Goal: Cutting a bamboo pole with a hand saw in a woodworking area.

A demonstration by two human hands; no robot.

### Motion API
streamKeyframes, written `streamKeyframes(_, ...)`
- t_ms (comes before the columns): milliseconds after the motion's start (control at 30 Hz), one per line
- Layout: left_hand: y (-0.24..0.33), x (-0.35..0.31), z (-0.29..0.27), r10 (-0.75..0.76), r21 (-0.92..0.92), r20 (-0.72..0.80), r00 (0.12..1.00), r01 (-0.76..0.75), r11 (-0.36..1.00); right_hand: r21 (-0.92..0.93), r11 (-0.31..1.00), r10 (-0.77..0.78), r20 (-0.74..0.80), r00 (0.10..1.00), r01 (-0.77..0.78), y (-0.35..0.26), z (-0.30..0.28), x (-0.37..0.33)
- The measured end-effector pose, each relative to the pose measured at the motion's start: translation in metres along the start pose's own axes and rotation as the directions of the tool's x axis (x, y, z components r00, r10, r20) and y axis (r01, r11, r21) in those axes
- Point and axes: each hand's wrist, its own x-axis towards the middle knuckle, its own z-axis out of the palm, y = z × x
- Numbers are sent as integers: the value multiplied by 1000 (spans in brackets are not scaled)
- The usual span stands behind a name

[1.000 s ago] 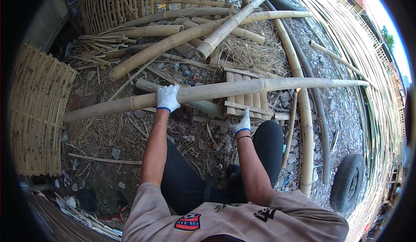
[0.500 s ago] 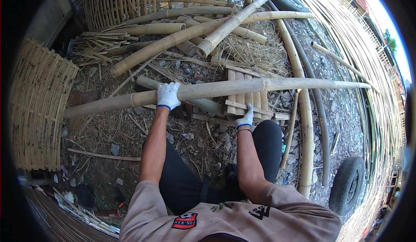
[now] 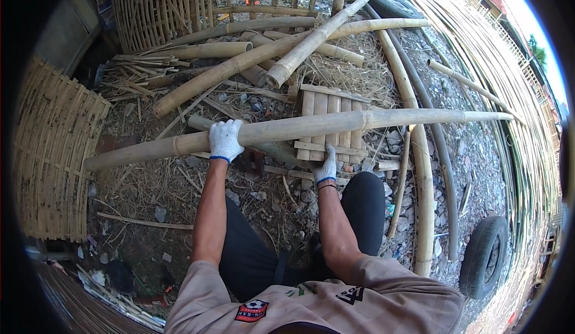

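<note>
A long bamboo pole runs across in front of me from left to right. My left hand, in a white knit glove with a blue cuff, is closed over its left part from above. Beneath the pole is a small slatted bamboo stool, with crosspieces along its far and near edges. My right hand, gloved alike, grips the near edge of the stool, thumb on top; its other fingers are mostly hidden underneath. A shorter thick bamboo piece lies under the pole, between my hands.
Several bamboo poles lie crossed at the far side. A woven bamboo panel stands left. On the right lie a long pole, a dark pipe and a tyre. Stones and straw litter the ground.
My right hand has shifted left along with the stool, which now sits a little further left under the pole. My left hand keeps its grip, and the pole's left end dips slightly nearer.
</note>
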Motion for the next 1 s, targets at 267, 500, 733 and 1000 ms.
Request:
streamKeyframes(267, -10, 0, 26, -56, -20, 127, 990, 59, 998, -339, 939, -187, -366, 912, 56, 1, 14, -3)
streamKeyframes(500, -11, 0, 32, -50, 15, 146, 988, 48, 999, -176, 983, -2, -300, 954, -53, -9, 29, -2)
streamKeyframes(733, -8, -5, 8, -32, -24, 81, 996, 35, 999, -250, 968, -78, -402, 912, -27, -16, 31, -23)
streamKeyframes(1000, -9, -5, 4, -37, 4, 68, 997, 36, 999, -337, 860, -493, -356, 794, 383, 31, 69, -57)
